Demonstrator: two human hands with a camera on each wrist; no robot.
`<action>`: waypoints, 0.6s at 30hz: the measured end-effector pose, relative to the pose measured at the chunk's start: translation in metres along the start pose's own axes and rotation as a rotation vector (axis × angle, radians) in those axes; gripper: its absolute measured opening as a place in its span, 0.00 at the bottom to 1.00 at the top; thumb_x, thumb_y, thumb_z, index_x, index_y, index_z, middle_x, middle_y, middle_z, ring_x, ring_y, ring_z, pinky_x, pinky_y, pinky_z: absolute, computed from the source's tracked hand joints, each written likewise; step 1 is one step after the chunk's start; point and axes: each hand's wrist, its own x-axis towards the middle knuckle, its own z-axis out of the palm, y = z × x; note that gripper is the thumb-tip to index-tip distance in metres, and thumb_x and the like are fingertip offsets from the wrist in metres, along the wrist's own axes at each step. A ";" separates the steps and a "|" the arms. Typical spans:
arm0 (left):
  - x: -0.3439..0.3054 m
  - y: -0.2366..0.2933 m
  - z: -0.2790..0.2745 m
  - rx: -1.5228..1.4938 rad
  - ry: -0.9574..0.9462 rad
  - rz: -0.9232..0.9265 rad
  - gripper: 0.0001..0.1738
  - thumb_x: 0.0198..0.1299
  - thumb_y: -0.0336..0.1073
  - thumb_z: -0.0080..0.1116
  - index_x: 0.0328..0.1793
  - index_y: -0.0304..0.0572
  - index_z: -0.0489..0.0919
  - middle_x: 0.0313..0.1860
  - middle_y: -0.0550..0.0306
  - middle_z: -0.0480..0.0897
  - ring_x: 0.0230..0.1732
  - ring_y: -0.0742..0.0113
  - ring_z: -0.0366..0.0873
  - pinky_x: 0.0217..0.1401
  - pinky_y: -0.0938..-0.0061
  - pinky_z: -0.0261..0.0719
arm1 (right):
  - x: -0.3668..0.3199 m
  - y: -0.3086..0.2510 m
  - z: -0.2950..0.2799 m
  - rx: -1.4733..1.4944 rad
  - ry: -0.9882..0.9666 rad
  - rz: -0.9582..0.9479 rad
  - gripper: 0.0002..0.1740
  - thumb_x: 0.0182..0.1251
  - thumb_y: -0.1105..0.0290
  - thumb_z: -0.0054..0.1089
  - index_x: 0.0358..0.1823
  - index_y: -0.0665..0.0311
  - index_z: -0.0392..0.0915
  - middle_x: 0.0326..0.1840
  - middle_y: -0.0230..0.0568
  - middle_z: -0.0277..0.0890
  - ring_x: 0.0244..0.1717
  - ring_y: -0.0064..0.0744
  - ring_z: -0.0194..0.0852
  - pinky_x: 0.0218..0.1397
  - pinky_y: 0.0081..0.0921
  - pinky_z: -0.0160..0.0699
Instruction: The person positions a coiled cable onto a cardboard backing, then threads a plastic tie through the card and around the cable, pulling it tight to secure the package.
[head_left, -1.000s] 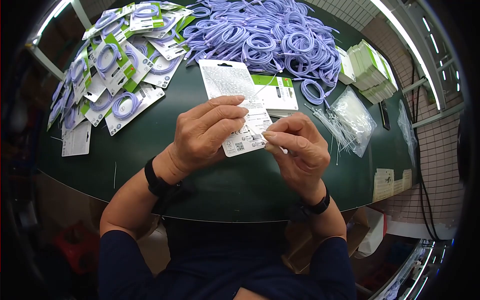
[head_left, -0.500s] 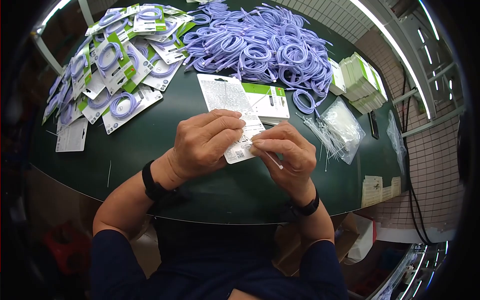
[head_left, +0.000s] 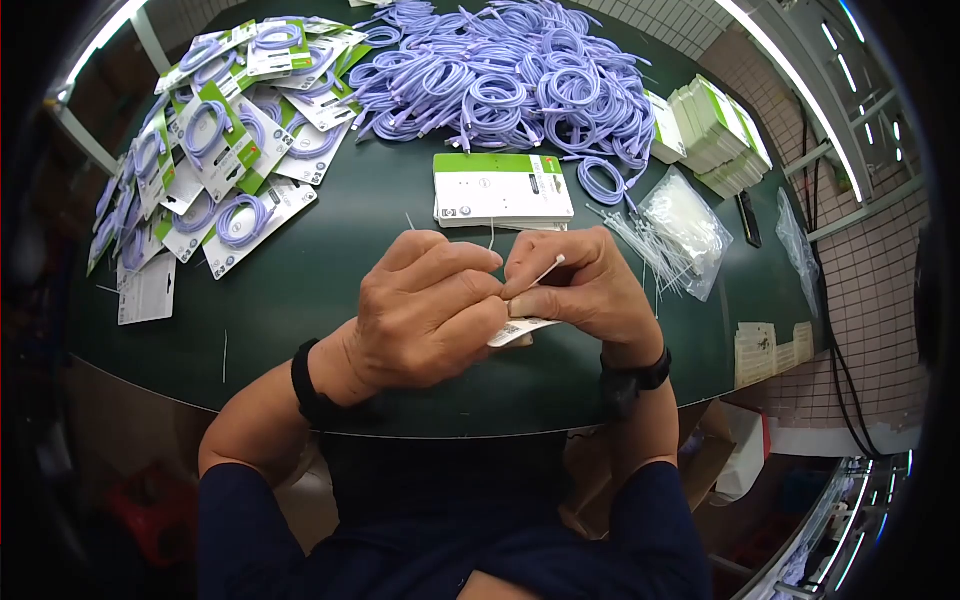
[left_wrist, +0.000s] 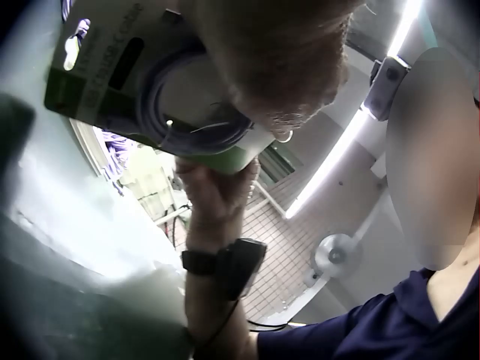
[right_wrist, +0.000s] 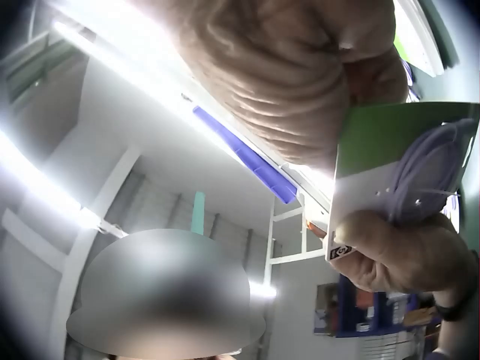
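Head view: gripping a white-and-green printed cardboard backing card [head_left: 522, 331] low in the middle of the frame, just over the near edge of the dark green desk [head_left: 330, 270]. Curling the left hand [head_left: 430, 312] round the card's left side, fingers folded over the top and hiding most of it. Pinching a thin white plastic cable tie [head_left: 549, 269] with the right hand [head_left: 585, 290], thumb and forefinger closed on it, the free end poking up and right.

Left wrist view: looking up at the card's printed face in the upper left of the frame, with a coiled lilac charging cable [left_wrist: 196, 124] lying flat against it and the right hand clasping the card's lower edge from beneath. Right wrist view: catching the same coil at the right edge of the frame, with the left thumb pressing the card's lower corner.

Working in front of a flat stack of white cards with green top bands [head_left: 503, 190] at centre. Facing a big heap of coiled lilac cables [head_left: 500, 80] across the top of the frame. Sitting beside a fan of carded cables [head_left: 225, 140] in the upper left, and a clear plastic bag of white ties [head_left: 695, 225] with loose ties [head_left: 630, 245] at the right.
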 end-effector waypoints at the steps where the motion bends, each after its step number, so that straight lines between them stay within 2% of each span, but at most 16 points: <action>1: -0.001 0.001 0.002 -0.009 -0.012 0.001 0.07 0.65 0.33 0.72 0.39 0.39 0.84 0.34 0.55 0.88 0.35 0.58 0.88 0.35 0.70 0.80 | 0.000 0.000 -0.002 0.010 0.011 0.000 0.03 0.62 0.81 0.77 0.36 0.70 0.91 0.37 0.38 0.85 0.36 0.23 0.79 0.38 0.16 0.75; 4: -0.005 0.001 0.007 -0.294 -0.030 -0.174 0.08 0.72 0.34 0.68 0.41 0.38 0.84 0.33 0.53 0.87 0.37 0.63 0.88 0.39 0.72 0.81 | 0.002 0.001 -0.011 0.094 -0.072 0.059 0.04 0.69 0.78 0.72 0.42 0.72 0.89 0.37 0.38 0.83 0.36 0.23 0.78 0.40 0.17 0.74; 5: -0.007 0.003 0.006 -0.297 -0.040 -0.176 0.08 0.72 0.34 0.68 0.41 0.38 0.84 0.33 0.53 0.87 0.37 0.63 0.88 0.39 0.72 0.81 | 0.000 0.003 -0.012 0.103 -0.067 0.059 0.04 0.69 0.78 0.72 0.42 0.72 0.89 0.37 0.38 0.83 0.36 0.23 0.78 0.40 0.17 0.74; 8: -0.002 0.010 -0.003 -0.495 0.049 -0.668 0.09 0.79 0.36 0.61 0.46 0.37 0.82 0.35 0.57 0.85 0.36 0.70 0.84 0.38 0.74 0.80 | 0.000 0.005 -0.014 0.361 0.250 0.000 0.08 0.72 0.77 0.68 0.49 0.71 0.86 0.39 0.38 0.82 0.37 0.23 0.77 0.41 0.20 0.74; 9: -0.001 0.008 -0.002 -0.488 0.054 -0.668 0.09 0.79 0.36 0.61 0.46 0.37 0.82 0.35 0.57 0.85 0.36 0.70 0.84 0.38 0.74 0.80 | 0.000 0.007 -0.015 0.360 0.242 0.000 0.08 0.72 0.77 0.68 0.49 0.71 0.86 0.39 0.38 0.82 0.37 0.23 0.77 0.41 0.20 0.74; 12: -0.001 -0.009 0.006 -0.799 0.287 -0.969 0.12 0.84 0.37 0.52 0.52 0.36 0.80 0.38 0.58 0.86 0.37 0.78 0.81 0.40 0.77 0.81 | -0.004 0.021 -0.018 -0.128 0.564 -0.378 0.17 0.66 0.78 0.73 0.56 0.65 0.85 0.40 0.38 0.82 0.37 0.26 0.78 0.39 0.24 0.75; 13: -0.004 -0.015 0.009 -0.793 0.300 -0.970 0.12 0.84 0.37 0.52 0.52 0.36 0.80 0.38 0.58 0.86 0.37 0.78 0.81 0.40 0.77 0.81 | -0.002 0.020 -0.016 -0.129 0.551 -0.377 0.17 0.66 0.78 0.73 0.56 0.65 0.85 0.40 0.38 0.82 0.37 0.26 0.78 0.39 0.24 0.75; 16: -0.020 -0.031 0.021 -1.019 0.329 -1.103 0.13 0.86 0.38 0.48 0.57 0.34 0.77 0.43 0.60 0.87 0.39 0.82 0.80 0.42 0.79 0.83 | 0.005 0.018 -0.005 -0.900 0.351 -0.760 0.20 0.57 0.80 0.79 0.51 0.59 0.88 0.41 0.38 0.82 0.37 0.31 0.78 0.38 0.27 0.78; 18: -0.023 -0.031 0.024 -1.046 0.338 -1.127 0.13 0.86 0.38 0.48 0.57 0.34 0.77 0.43 0.59 0.87 0.40 0.82 0.80 0.43 0.79 0.83 | 0.010 0.023 0.003 -0.987 0.328 -0.770 0.21 0.55 0.81 0.80 0.50 0.57 0.88 0.41 0.37 0.82 0.37 0.33 0.78 0.38 0.27 0.78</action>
